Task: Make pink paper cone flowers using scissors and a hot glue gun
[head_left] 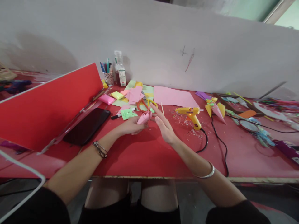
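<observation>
My left hand (132, 125) is closed around a rolled piece of pink paper (144, 117), held just above the red table (144, 152). My right hand (163, 124) is beside it with fingers stretched out, its fingertips touching the paper roll's right end. A thin wooden stick (162, 109) stands up just behind my right fingers; whether they hold it I cannot tell. Each wrist wears a bracelet.
A yellow glue gun (190, 114) with a black cord lies right of my hands. Behind them lie orange scissors (144, 105), coloured paper sheets (174, 96), a pen cup (108, 76) and a bottle (120, 70). A black phone (87, 126) and red divider (46, 105) are left. Paper cones (216, 109) sit right.
</observation>
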A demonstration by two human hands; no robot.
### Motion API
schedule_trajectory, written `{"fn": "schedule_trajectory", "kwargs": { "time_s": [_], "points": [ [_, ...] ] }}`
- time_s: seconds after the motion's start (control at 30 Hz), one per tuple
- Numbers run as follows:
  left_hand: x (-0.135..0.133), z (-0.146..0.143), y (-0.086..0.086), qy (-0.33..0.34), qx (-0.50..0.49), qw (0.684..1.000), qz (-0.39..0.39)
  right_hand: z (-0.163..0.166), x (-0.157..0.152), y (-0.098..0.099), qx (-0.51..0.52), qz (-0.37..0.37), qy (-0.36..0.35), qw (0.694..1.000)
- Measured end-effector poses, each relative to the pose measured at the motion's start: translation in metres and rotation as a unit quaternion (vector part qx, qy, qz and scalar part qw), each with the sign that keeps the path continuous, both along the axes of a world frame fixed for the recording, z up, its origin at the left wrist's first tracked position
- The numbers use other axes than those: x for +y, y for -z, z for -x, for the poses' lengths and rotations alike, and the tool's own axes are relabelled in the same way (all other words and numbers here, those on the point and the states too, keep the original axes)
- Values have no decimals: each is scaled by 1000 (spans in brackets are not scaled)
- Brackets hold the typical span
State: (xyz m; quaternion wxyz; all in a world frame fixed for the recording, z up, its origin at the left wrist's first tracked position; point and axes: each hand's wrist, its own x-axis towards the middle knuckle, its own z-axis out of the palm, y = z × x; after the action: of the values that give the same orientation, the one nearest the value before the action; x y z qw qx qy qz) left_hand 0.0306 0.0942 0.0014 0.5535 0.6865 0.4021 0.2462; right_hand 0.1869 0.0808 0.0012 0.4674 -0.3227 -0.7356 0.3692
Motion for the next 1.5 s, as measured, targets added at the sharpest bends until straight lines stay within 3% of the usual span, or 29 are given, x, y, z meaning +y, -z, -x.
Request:
{"fn": "schedule_trajectory", "kwargs": {
  "time_s": [0.33,0.47,0.7,0.93,1.17,1.5],
  "points": [
    [0,1,2,6,15,1000,-8,1,1,2,37,10,-5,999],
    [0,-1,0,-29,47,996,-71,2,3,1,72,18,25,997],
    [6,-1,9,-51,43,986,-153,1,5,0,40,-19,91,995],
    [6,-1,10,-38,25,986,-163,3,5,1,46,30,75,996],
    [5,-1,8,-19,26,986,-163,2,5,-1,49,-12,91,995],
    [4,0,7,-11,41,987,-154,-2,6,-2,37,2,65,997]
  ]
}}
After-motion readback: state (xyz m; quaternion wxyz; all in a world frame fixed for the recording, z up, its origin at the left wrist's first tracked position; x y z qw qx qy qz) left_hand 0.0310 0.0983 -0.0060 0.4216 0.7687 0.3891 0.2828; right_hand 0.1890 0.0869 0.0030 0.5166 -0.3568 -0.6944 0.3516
